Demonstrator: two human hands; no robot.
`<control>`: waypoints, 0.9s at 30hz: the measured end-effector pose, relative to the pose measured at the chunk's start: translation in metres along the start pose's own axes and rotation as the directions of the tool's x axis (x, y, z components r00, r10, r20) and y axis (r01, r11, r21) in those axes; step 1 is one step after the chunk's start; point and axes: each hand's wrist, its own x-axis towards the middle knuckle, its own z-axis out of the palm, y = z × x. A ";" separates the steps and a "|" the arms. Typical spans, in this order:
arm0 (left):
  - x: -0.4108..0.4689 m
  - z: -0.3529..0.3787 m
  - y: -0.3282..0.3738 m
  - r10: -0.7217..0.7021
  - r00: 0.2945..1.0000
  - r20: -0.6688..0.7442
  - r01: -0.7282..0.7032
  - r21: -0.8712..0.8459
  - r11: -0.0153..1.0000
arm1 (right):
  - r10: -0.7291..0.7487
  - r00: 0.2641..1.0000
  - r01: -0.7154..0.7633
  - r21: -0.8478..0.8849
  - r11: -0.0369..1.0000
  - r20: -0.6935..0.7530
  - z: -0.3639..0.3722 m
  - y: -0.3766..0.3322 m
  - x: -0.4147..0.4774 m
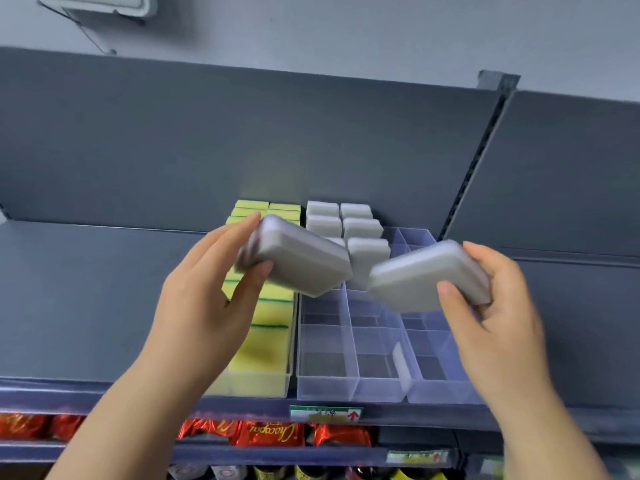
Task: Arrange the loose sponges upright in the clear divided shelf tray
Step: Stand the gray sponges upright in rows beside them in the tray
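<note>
light: even, soft | blur: hands (pixel 207 299) smeared | edges: wide-angle bowing

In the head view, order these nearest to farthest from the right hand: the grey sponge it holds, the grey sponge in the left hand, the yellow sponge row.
1. right-side grey rectangular foam sponge, in the grip of the right hand.
2. left-side grey rectangular foam sponge, held by the left hand, centre.
3. row of yellow foam sponges, far left.

Setting: a shop. Grey gondola shelving (pixel 104 306), price label (pixel 325 413) on shelf edge at lower centre, red snack packets (pixel 270 434) stocked on the shelf beneath.
</note>
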 end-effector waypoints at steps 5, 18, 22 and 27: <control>0.012 0.007 -0.002 0.005 0.998 0.055 -0.005 -0.001 1.000 | -0.002 0.998 0.003 -0.005 1.000 0.064 0.006 0.000 0.012; 0.022 0.037 0.000 0.108 0.949 0.297 -0.137 0.079 0.987 | -0.050 0.945 0.071 -0.052 0.996 0.322 0.018 0.020 0.031; 0.027 0.041 0.005 0.122 0.916 0.383 -0.183 0.128 0.975 | -0.072 0.944 0.102 -0.078 0.992 0.322 0.020 0.020 0.029; 0.033 0.051 0.005 0.148 0.853 0.500 -0.261 0.165 0.951 | -0.086 0.942 0.128 -0.112 0.985 0.325 0.019 0.019 0.029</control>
